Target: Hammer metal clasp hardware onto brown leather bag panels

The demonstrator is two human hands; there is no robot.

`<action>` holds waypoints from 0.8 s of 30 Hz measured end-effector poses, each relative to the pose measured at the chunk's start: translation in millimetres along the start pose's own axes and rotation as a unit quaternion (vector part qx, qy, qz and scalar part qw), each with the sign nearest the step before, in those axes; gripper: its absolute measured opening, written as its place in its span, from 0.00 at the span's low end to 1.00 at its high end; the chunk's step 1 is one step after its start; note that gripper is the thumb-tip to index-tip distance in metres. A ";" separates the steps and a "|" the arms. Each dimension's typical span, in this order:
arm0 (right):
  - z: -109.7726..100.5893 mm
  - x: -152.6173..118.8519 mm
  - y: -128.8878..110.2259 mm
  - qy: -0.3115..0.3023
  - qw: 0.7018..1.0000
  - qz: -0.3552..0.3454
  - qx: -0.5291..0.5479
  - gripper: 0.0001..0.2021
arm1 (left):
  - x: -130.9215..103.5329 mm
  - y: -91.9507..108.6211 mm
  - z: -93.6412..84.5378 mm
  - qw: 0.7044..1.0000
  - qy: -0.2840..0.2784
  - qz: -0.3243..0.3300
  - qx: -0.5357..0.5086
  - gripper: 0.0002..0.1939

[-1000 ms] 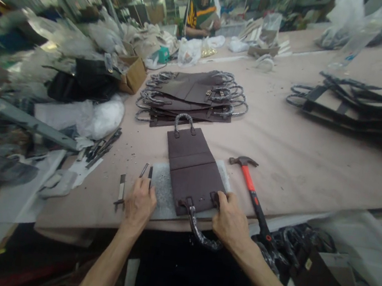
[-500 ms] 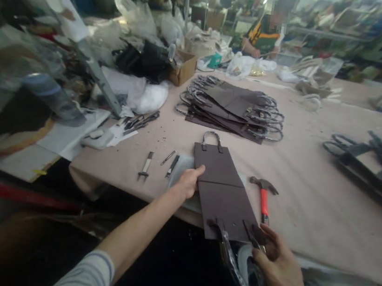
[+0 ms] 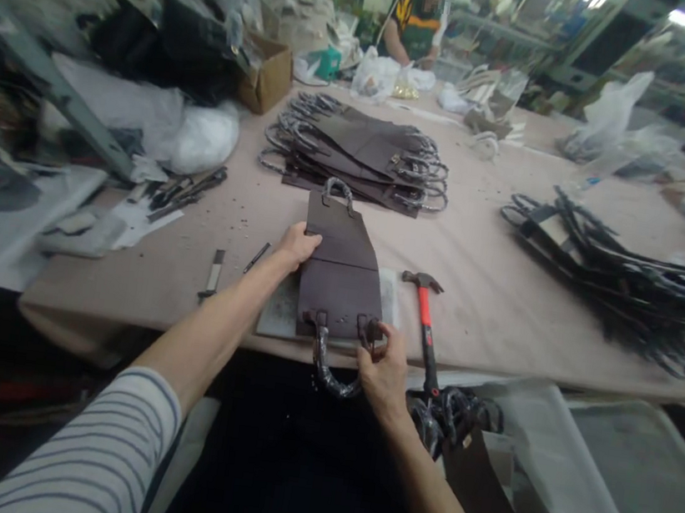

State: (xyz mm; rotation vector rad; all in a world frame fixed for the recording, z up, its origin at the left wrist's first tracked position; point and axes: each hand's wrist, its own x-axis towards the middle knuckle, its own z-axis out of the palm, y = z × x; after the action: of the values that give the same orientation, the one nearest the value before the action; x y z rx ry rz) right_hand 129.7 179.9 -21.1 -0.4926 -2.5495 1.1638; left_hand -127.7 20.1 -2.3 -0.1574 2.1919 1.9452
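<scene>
A dark brown bag panel with a plastic-wrapped handle at each end lies in front of me over a pale board. My left hand grips its left edge near the cross seam, thumb on top. At the near right corner my right hand pinches the panel by the base of the near handle, which hangs over the table edge. A claw hammer with a red and black grip lies just right of the panel. Left of my left forearm are a dark slim tool and a flat metal-and-black tool.
Behind the panel sits a pile of brown panels with wrapped handles. Black strapped pieces are heaped at right. Below the table edge, a translucent bin holds more brown pieces. A cardboard box and a person are farther back.
The panel's near end has swung left and now lies straighter before me, my right hand moving with it. My left hand keeps its edge grip. The view has turned right.
</scene>
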 end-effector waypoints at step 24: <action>-16.2 50.3 18.2 0.032 0.978 -0.021 -0.203 0.27 | -54.2 -39.2 -137.4 0.854 0.105 0.061 0.505 0.11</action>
State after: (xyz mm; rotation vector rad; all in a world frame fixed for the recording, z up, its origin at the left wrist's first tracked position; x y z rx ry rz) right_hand 94.4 223.2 -18.7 -0.5509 -2.7295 0.5975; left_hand -77.9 -124.0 -13.1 -0.0555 3.0910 0.5930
